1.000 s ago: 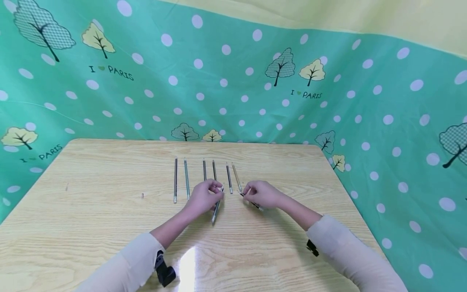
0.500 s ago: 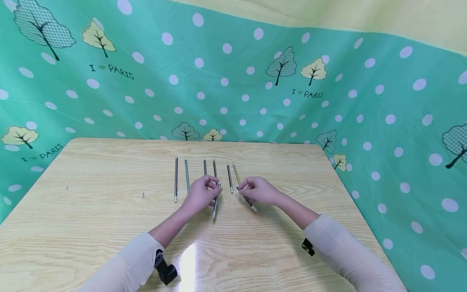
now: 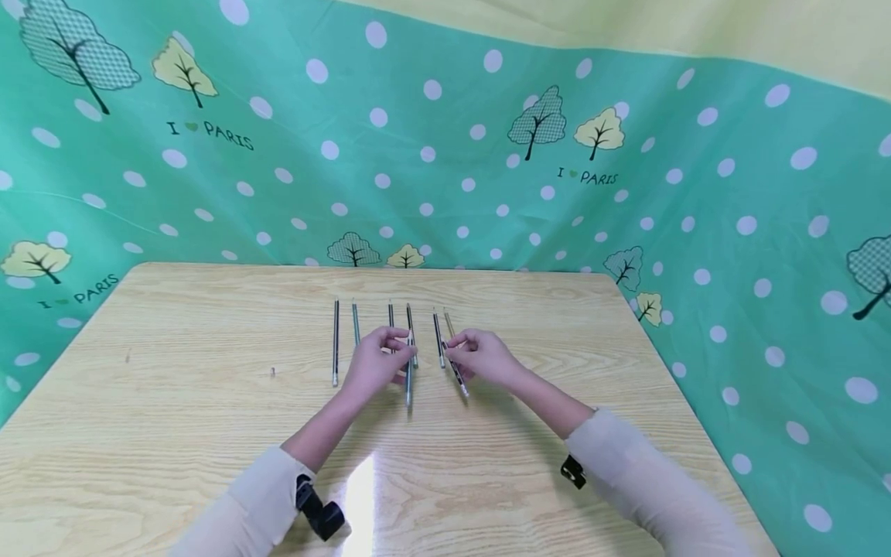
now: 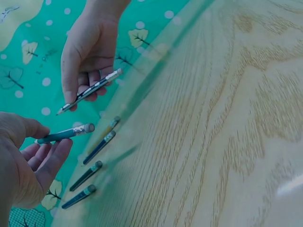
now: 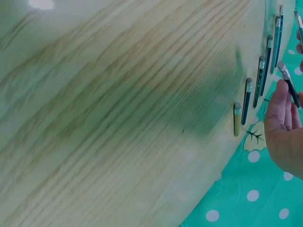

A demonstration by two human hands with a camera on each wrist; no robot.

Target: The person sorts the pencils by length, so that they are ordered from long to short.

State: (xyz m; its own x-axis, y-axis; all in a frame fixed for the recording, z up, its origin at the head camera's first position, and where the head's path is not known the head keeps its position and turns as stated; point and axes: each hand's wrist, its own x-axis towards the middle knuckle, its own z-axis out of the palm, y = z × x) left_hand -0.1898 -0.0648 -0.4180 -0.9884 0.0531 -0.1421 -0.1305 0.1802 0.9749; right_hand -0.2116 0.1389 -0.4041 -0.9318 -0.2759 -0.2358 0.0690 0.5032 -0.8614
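Note:
My left hand (image 3: 379,362) pinches a teal pencil (image 3: 408,381) between thumb and fingers, its metal-ringed eraser end toward me. In the left wrist view this teal pencil (image 4: 60,135) is above the tabletop. Opposite it, my right hand (image 3: 487,360) pinches a black-and-white patterned pencil (image 4: 94,89), tilted, eraser end toward me. Beyond the hands several pencils lie in a spaced row, tips away: a dark pencil (image 3: 336,340) at the left, a teal-blue pencil (image 3: 356,319), more dark pencils, and a yellow pencil (image 3: 448,319) at the right, partly behind my right hand.
The pencils lie on a light wooden table (image 3: 209,433). Left of the row sits a small pinkish bit (image 3: 272,372). A green dotted cloth (image 3: 445,186) hangs behind the table and along its right side. A black camera (image 3: 320,510) is strapped at my left sleeve.
My right hand has moved left and slightly away, its pencil turning steeper. My left hand has shifted left and slightly away, its pencil swinging nearly in line with the row.

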